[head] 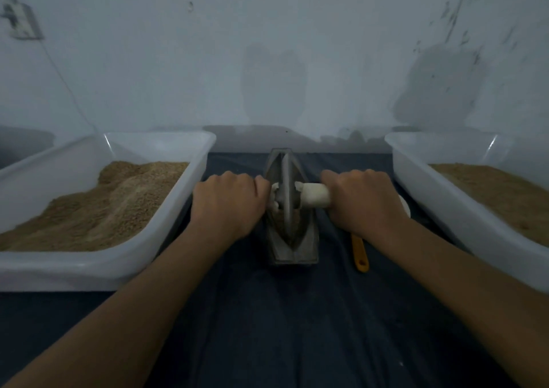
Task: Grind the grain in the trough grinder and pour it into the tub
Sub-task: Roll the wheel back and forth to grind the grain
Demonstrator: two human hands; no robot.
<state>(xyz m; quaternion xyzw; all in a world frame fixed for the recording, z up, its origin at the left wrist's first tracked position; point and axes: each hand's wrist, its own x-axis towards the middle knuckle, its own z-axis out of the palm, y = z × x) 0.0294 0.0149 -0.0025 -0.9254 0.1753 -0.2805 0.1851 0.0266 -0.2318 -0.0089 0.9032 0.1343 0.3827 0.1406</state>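
Left hand (227, 201) and right hand (361, 200) each grip a white axle handle (315, 195), the trough grinder (289, 209) between them.

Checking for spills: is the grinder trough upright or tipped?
Upright. The trough sits flat on the dark cloth, grain inside, with the wheel standing in it.

trough grinder (292, 239): looking like dull grey metal, matt
wheel handle (315, 195): looking like smooth pale plastic
left tub (178, 179): showing smooth, shiny white plastic
right tub (430, 185): showing the same
grain (98, 206): looking rough, sandy
cloth (282, 313): lying dark, soft, wrinkly
scoop handle (360, 254): shining smooth orange plastic
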